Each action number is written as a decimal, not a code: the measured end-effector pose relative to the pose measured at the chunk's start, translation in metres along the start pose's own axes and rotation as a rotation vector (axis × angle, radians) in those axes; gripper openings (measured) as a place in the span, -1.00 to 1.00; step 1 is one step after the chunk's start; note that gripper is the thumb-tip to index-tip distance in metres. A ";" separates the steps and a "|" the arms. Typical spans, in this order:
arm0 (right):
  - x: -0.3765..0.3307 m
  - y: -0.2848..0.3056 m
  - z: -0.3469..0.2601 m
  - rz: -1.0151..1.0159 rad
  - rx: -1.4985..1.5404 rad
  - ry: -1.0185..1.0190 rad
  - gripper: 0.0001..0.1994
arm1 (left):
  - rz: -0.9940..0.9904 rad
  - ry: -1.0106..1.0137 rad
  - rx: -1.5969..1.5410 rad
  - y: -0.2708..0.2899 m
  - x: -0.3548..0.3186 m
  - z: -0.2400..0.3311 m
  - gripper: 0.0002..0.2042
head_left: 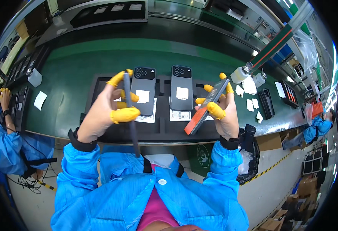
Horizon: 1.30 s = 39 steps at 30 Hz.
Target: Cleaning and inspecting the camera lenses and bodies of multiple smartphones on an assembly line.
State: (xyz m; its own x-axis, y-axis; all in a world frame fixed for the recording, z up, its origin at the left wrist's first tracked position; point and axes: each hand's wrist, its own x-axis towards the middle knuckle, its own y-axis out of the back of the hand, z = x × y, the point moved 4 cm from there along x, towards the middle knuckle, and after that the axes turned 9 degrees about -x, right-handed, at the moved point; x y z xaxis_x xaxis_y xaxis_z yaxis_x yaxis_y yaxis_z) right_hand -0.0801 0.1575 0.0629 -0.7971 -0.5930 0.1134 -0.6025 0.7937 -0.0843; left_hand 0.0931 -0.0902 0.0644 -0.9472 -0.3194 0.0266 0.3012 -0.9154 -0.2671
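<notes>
My left hand (99, 109), in yellow finger cots, is closed on a dark smartphone (127, 90) that stands nearly edge-on to me, so its faces barely show. My right hand (228, 115), in the same cots, grips another smartphone (211, 102) by its edges; it tilts, with an orange patch at its lower end. Between my hands, two grey smartphones lie back up, one at left (142, 84) and one at right (181, 84). Each has several camera lenses and a white sticker. Printed white slips peek out beneath them. Under everything sits a black foam tray (165, 129).
On the green table (72, 57), a paper slip (40, 100) lies left. Dispenser bottles (238, 75), white wipes (249, 85) and a black holder (266, 103) stand right. More black trays (107, 14) sit on the far shelf. A co-worker's sleeve (3, 142) is at left.
</notes>
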 end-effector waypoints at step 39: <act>0.036 -0.053 0.024 0.033 1.140 -0.240 -0.52 | 0.149 0.287 -1.566 -0.012 0.029 -0.034 -0.39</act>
State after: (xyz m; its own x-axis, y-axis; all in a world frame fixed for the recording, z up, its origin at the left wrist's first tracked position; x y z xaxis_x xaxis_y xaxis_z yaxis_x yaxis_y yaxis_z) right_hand -0.0777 0.0912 0.0475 -0.7266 -0.6818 -0.0853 -0.1711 0.2997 -0.9386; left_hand 0.0585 -0.0805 0.0354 -0.9639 -0.1583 -0.2141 0.1553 0.3188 -0.9350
